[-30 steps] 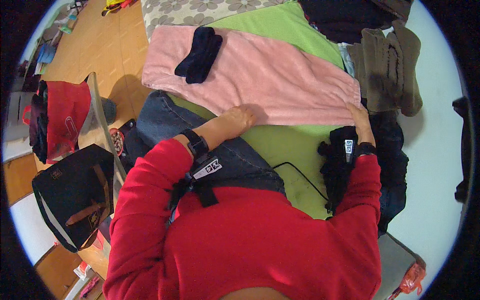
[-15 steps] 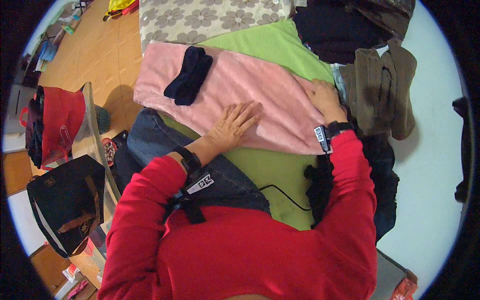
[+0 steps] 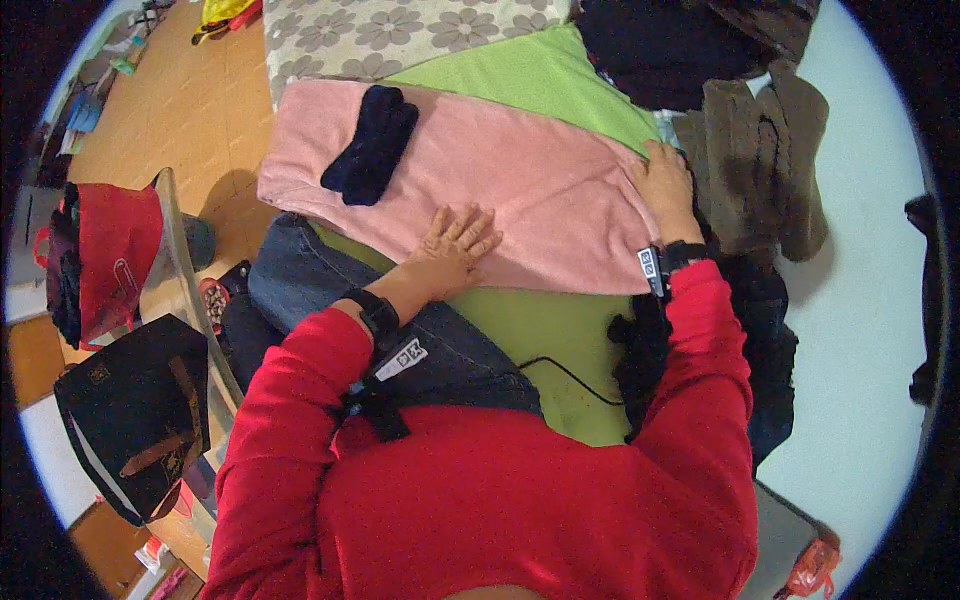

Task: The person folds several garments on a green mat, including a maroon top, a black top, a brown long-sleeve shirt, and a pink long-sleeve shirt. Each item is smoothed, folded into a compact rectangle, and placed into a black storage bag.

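A folded pink plush cloth (image 3: 545, 210) lies across the bed in front of me, its kind not clear from the folds. My left hand (image 3: 458, 248) rests flat on its near edge, fingers stretched out. At the cloth's right end lies my right hand (image 3: 664, 188), fingers apart over the border and nothing visibly gripped. A pair of dark navy socks (image 3: 370, 145) sits on the cloth's left part. Below my left forearm are blue jeans (image 3: 320, 275), partly covered by the arm.
Light green fabric (image 3: 540, 80) and a flower-patterned cloth (image 3: 415, 40) lie beyond. Brown folded clothing (image 3: 735, 165) and black clothing (image 3: 665, 50) are at the right. At the left stand a red bag (image 3: 120, 250) and a black bag (image 3: 135, 415). A black cable (image 3: 575, 380) crosses green fabric.
My left hand has slid slightly left along the pink cloth. My right hand has shifted a little outward at its right end, where the creases look different. The whole view has moved slightly.
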Tool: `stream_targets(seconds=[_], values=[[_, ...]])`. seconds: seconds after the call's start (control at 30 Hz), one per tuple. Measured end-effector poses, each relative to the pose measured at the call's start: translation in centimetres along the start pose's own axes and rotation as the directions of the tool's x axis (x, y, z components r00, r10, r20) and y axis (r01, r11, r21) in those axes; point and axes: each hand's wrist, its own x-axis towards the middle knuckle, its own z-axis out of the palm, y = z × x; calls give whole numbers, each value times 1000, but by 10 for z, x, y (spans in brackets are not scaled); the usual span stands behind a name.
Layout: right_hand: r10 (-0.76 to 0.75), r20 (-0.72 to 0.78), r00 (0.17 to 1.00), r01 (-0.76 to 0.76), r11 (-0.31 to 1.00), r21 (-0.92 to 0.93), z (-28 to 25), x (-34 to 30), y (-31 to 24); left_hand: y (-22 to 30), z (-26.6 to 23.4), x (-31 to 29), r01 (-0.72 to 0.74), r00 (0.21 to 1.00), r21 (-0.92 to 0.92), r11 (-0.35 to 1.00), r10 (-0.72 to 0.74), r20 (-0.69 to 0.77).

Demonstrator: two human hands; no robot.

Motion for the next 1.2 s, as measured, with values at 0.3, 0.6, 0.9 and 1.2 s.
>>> stream_targets(seconds=[0.3, 0.6, 0.9, 1.2], values=[[548, 607, 576, -796, 545, 263, -19, -117, 64, 0, -4, 0, 0, 999, -42, 999, -1, -36], [228, 853, 470, -874, -15, 485, -17, -116, 60, -26, -34, 1, 239, 852, -78, 968, -247, -462], [51, 770, 636, -702, -374, 606, -20, -124, 84, -24, -69, -17, 662, 525, -189, 726, -628, -574], [-205, 507, 837, -518, 1, 855, -82, -49, -35, -35, -74, -10, 610, 629, -343, 714, -700, -339]])
